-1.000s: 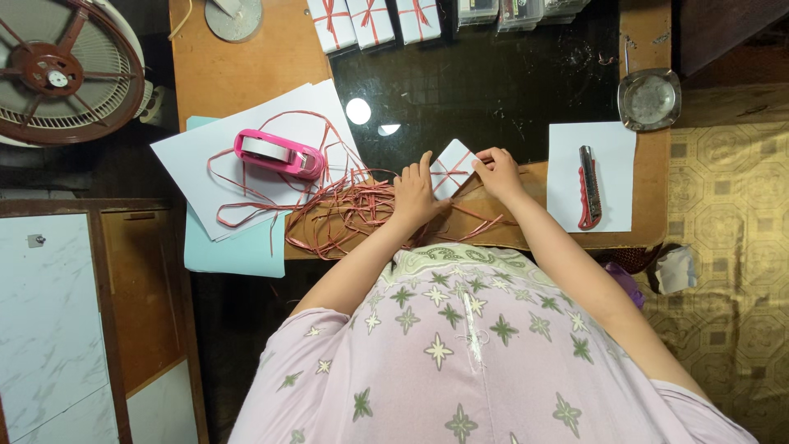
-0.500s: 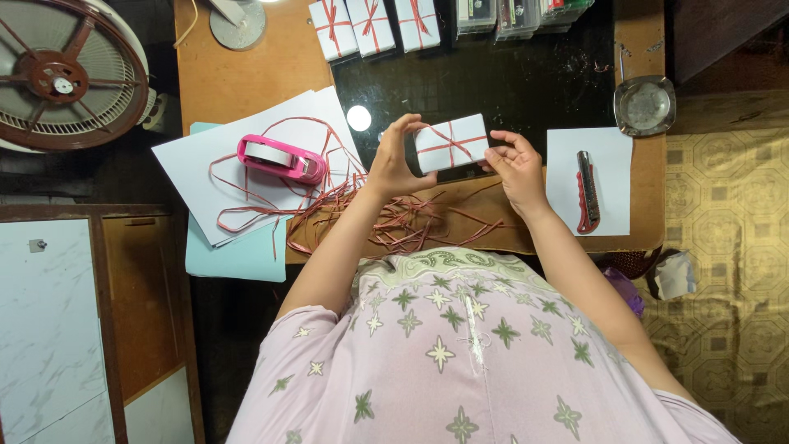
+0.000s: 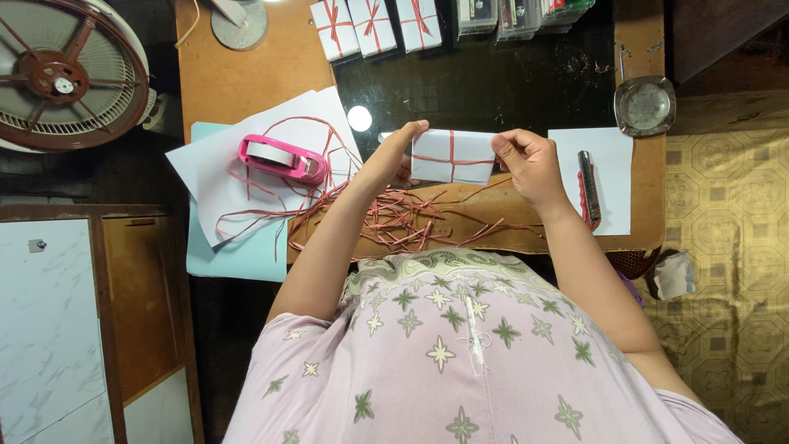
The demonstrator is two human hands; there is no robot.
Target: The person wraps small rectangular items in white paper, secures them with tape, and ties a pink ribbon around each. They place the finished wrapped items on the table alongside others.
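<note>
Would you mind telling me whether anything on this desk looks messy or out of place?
A tangle of loose pink ribbon strands sprawls untidily across the wooden desk, some looping over the white paper sheets around the pink tape dispenser. Nothing looks damaged.

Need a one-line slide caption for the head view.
Both hands, left and right, hold a white ribbon-tied box above loose red ribbon.

A white flat package [image 3: 453, 156] tied crosswise with red ribbon is right of the pink tape dispenser [image 3: 282, 158]. Three similar white packages [image 3: 376, 26] lie beyond the dispenser.
</note>
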